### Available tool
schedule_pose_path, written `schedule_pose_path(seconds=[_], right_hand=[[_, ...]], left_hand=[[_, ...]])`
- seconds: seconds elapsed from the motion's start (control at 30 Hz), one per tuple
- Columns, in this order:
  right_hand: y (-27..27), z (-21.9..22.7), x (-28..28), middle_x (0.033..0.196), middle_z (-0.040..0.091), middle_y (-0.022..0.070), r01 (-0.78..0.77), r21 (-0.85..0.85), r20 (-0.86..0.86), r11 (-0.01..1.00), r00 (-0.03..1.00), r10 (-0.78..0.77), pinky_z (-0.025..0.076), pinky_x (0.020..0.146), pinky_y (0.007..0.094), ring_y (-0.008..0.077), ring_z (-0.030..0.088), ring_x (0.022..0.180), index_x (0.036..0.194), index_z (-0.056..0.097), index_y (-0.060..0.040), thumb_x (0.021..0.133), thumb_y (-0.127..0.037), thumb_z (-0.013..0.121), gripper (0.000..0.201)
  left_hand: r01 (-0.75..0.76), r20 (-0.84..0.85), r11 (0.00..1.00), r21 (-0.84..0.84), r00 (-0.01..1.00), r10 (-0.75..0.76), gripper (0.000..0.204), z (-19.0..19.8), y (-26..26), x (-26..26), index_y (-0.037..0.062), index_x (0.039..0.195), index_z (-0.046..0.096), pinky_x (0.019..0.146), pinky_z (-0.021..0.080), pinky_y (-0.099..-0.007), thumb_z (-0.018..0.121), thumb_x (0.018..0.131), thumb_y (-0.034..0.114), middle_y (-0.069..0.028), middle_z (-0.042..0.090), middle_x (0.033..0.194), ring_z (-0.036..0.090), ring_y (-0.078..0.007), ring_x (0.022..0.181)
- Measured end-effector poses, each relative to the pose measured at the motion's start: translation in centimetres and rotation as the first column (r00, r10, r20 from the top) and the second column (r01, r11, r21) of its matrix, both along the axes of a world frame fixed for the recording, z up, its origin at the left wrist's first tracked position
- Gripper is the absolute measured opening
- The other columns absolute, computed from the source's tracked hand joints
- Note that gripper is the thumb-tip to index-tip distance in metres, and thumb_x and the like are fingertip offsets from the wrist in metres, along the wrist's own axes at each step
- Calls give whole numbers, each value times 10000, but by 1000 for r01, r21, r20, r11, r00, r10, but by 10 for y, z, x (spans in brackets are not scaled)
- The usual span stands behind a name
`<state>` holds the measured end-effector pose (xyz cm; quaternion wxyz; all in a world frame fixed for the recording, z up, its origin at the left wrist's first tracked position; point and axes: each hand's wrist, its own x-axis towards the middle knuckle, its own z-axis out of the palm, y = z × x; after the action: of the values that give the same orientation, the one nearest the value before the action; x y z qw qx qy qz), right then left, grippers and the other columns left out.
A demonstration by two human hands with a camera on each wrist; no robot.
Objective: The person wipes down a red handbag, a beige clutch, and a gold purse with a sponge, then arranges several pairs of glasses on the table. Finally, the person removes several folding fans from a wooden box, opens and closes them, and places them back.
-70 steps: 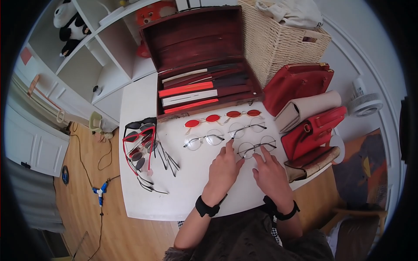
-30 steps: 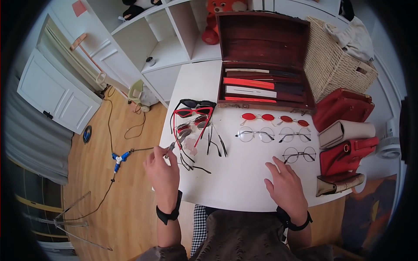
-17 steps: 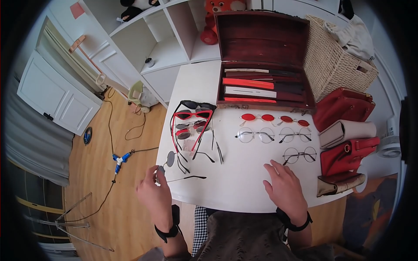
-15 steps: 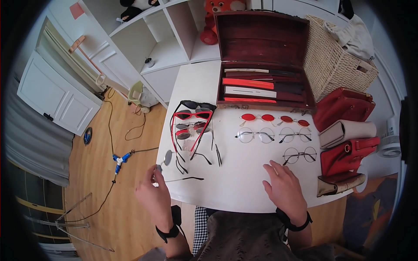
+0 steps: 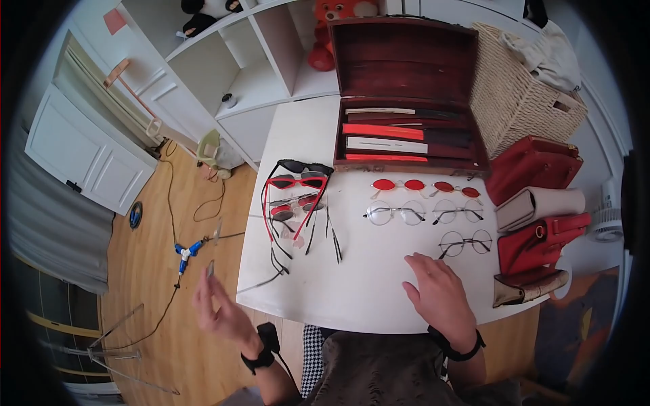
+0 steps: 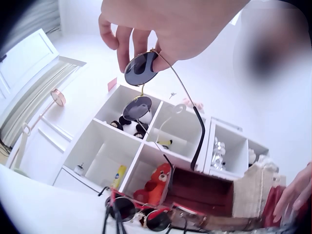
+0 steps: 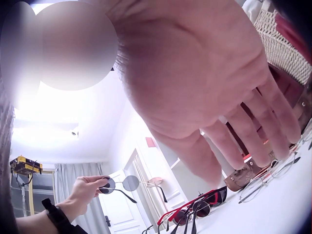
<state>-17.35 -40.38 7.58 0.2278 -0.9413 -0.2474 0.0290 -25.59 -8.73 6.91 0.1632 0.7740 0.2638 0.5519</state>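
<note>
Held up beyond the table's left front edge, round dark-lensed sunglasses (image 6: 137, 108) with a thin gold frame hang from my left hand (image 5: 225, 312). Thumb and fingers pinch them at one lens, and the temples stick out unfolded. My right hand (image 5: 443, 298) hovers palm down over the front right of the table, fingers relaxed, just below a pair of clear round glasses (image 5: 452, 254). Two more clear pairs (image 5: 395, 213) lie behind it, then two pairs with red lenses (image 5: 384, 184). At the left, red-framed sunglasses (image 5: 284, 182) and black sunglasses (image 5: 292, 164) overlap others in a cluster.
An open dark-red wooden case (image 5: 406, 61) with fans or flat slats inside stands at the table's back. Red and beige handbags (image 5: 542, 203) line the right side, a woven basket (image 5: 514, 88) behind them. A cord with a blue connector (image 5: 187, 254) lies on the floor.
My left hand left the clear glasses, took the round sunglasses from the left cluster and carried them left off the table, turning them. The right hand lifted from the front clear glasses and hovers.
</note>
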Motion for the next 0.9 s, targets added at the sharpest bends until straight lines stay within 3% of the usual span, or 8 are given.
schedule_pose_path(seconds=[0.07, 0.17, 0.3, 0.4, 0.43, 0.6, 0.87, 0.9], right_hand=[[5, 6, 2, 1212, 595, 179, -6, 57, -10, 998, 1000, 6, 512, 867, 390, 329, 620, 995, 1277, 521, -6, 856, -184, 693, 488], [16, 15, 0, 1310, 554, 202, 30, 661, -265, 750, 944, 196, 496, 876, 364, 307, 619, 1060, 1426, 339, 18, 964, -283, 605, 612], [34, -1, -6, 1329, 544, 228, 153, 849, -326, 505, 905, 275, 503, 878, 343, 236, 617, 1105, 1434, 283, 39, 973, -247, 597, 627], [32, -8, -7, 1249, 601, 200, 300, 847, -417, 440, 887, 199, 501, 894, 299, 201, 635, 1065, 1400, 322, 44, 941, -149, 646, 595], [33, -11, -6, 1070, 669, 154, 394, 870, -460, 297, 865, 199, 538, 813, 256, 163, 679, 934, 1290, 429, 50, 916, -80, 670, 463], [23, -3, 1, 849, 680, 114, 455, 793, -512, 406, 858, 38, 571, 579, 253, 143, 697, 704, 1087, 522, 62, 924, -79, 659, 255], [21, -2, 0, 932, 704, 135, 385, 784, -508, 486, 848, 148, 569, 636, 267, 164, 694, 803, 1184, 512, 27, 1042, -202, 451, 276], [16, 4, -2, 1102, 684, 141, 377, 750, -556, 544, 805, 208, 544, 826, 310, 173, 653, 997, 1291, 483, 27, 1047, -236, 429, 363]], left_hand=[[57, 119, 989, -140, 992, -40, 193, 12, -16, -4, -54, 1077, 697, 752, 486, -250, 635, 908, 16, -124, 689, 944, 629, -166, 845], [420, 230, 699, -578, 906, -355, 202, 12, -52, -11, -119, 1032, 680, 807, 480, -267, 572, 900, -10, -101, 682, 908, 615, -138, 872], [493, 160, 283, -823, 679, -717, 205, 7, -98, -1, -26, 1070, 717, 709, 445, -218, 675, 872, 7, -69, 684, 908, 586, -94, 808], [534, 307, 72, -842, 586, -750, 219, -4, -117, 9, -18, 1128, 693, 748, 435, -210, 652, 922, 43, -56, 678, 969, 568, -75, 830], [534, 310, 68, -843, 584, -750, 219, -4, -121, 13, -18, 1128, 693, 748, 435, -210, 652, 922, 43, -56, 678, 969, 568, -75, 830], [479, 278, -83, -874, 352, -894, 316, -1, -126, 30, -5, 1286, 587, 811, 449, -229, 550, 1003, 132, -50, 669, 985, 570, -81, 875], [409, 188, -53, -911, 298, -936, 347, -20, -122, 28, 27, 1328, 554, 721, 440, -203, 533, 1017, 179, -26, 668, 943, 555, -56, 815], [408, 223, -76, -910, 327, -918, 354, -17, -122, 30, 23, 1333, 543, 721, 440, -196, 535, 1017, 183, -23, 669, 940, 562, -55, 822]])
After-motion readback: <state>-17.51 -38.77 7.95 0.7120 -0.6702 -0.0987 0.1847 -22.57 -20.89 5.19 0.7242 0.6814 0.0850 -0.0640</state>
